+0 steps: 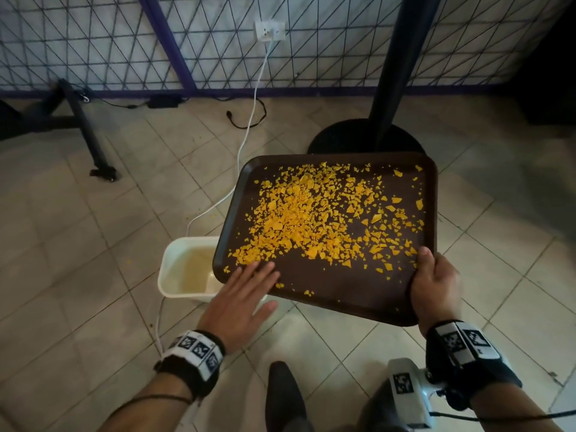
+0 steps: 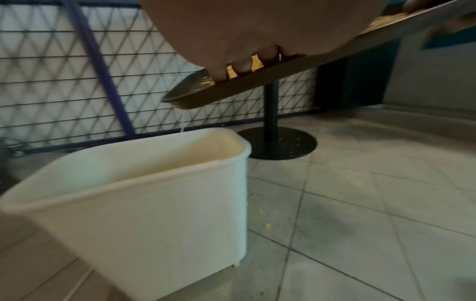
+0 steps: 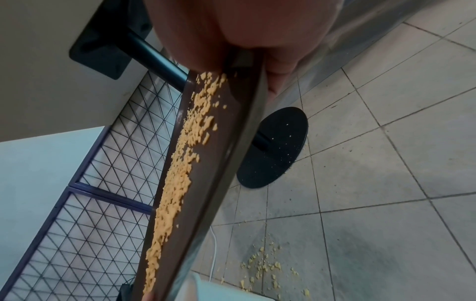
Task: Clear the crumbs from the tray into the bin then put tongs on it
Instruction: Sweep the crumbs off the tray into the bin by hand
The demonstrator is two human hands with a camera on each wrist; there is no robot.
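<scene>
Above the bin (image 1: 174, 260), tilted tray (image 1: 349, 294) (right hand (image 1: 434, 288) gripping its edge), left hand (image 1: 241, 304) flat among crumbs (image 1: 299, 219).

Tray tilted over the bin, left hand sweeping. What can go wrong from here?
1. Spill: only one corner of the tray overhangs the white bin, and the crumbs spread across most of the tray. Some could miss; crumbs already lie on the floor.
2. Grip: the right hand alone holds the tray by one corner, while the flat left hand presses on it. It may tip or slip.
</scene>
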